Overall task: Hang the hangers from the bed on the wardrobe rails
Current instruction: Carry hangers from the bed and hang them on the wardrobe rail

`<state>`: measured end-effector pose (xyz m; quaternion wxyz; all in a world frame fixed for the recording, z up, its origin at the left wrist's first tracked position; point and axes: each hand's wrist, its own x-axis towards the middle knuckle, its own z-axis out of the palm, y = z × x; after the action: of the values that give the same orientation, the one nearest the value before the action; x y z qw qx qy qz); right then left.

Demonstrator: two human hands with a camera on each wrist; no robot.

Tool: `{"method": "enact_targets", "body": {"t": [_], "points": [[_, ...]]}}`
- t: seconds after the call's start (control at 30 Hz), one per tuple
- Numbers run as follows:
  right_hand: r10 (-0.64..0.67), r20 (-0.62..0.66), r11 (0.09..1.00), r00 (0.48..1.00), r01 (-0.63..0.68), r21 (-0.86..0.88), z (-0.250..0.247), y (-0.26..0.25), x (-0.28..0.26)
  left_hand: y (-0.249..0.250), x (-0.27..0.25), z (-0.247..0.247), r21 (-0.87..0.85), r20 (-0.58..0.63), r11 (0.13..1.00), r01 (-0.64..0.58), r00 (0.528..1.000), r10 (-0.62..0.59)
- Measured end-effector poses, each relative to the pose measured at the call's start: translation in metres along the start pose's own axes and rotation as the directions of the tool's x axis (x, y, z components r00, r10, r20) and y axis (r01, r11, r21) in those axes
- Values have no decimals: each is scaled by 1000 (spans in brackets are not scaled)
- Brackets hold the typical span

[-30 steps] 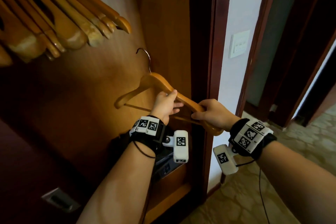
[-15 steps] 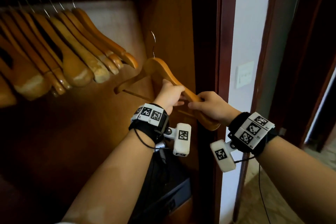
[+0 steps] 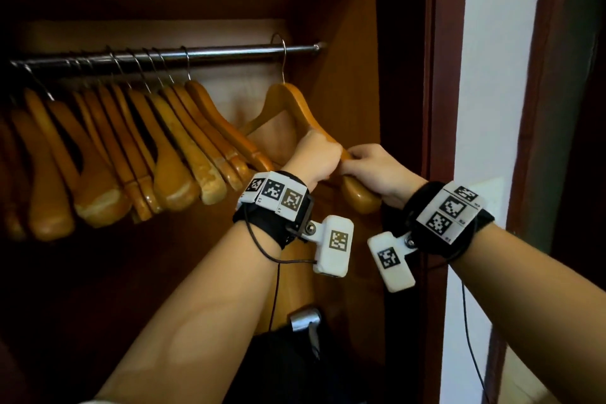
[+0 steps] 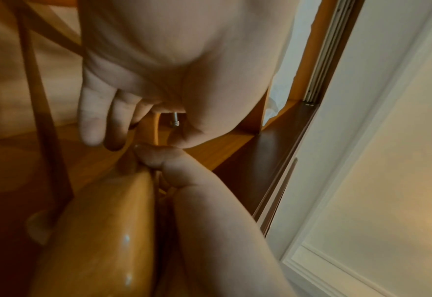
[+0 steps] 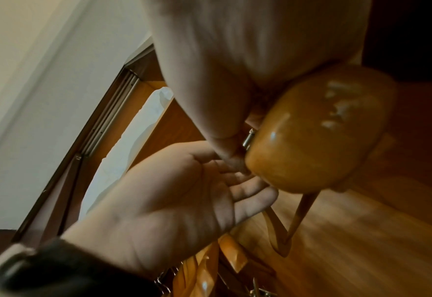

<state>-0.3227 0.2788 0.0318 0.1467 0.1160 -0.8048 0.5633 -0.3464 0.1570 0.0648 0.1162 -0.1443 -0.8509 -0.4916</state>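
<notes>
A wooden hanger [image 3: 288, 102] is held up inside the wardrobe, its metal hook [image 3: 279, 43] curving over the rail [image 3: 229, 52] near the rail's right end. I cannot tell whether the hook bears on the rail. My left hand [image 3: 328, 154] grips the hanger's right arm from above. Just beyond it, my right hand [image 3: 352, 161] pinches the same arm near its rounded end [image 3: 359, 197]. The right wrist view shows that glossy end [image 5: 311, 130] beside my left hand's palm [image 5: 171, 191]. Along the left wrist view runs the hanger's arm [image 4: 102, 231].
Several wooden hangers [image 3: 164, 147] hang packed along the rail's left part. The wardrobe's side panel [image 3: 344, 75] stands close behind the held hanger. A dark red door frame [image 3: 449, 108] and a white wall [image 3: 498, 75] lie to the right. Dark things [image 3: 295, 364] sit low in the wardrobe.
Both hands have raised the hanger from below the row of hung hangers up to the rail. Its hook now reaches over the rail's right end.
</notes>
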Motion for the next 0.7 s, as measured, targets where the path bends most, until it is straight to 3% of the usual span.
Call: {"method": "enact_targets", "body": {"t": [0.27, 0.7], "points": [[-52, 27, 999, 998, 52, 7, 10, -23, 48, 15, 16, -35, 236, -74, 970, -57, 994, 77], [-99, 120, 991, 988, 86, 104, 44, -45, 94, -6, 40, -75, 382, -130, 922, 60, 992, -10]]}}
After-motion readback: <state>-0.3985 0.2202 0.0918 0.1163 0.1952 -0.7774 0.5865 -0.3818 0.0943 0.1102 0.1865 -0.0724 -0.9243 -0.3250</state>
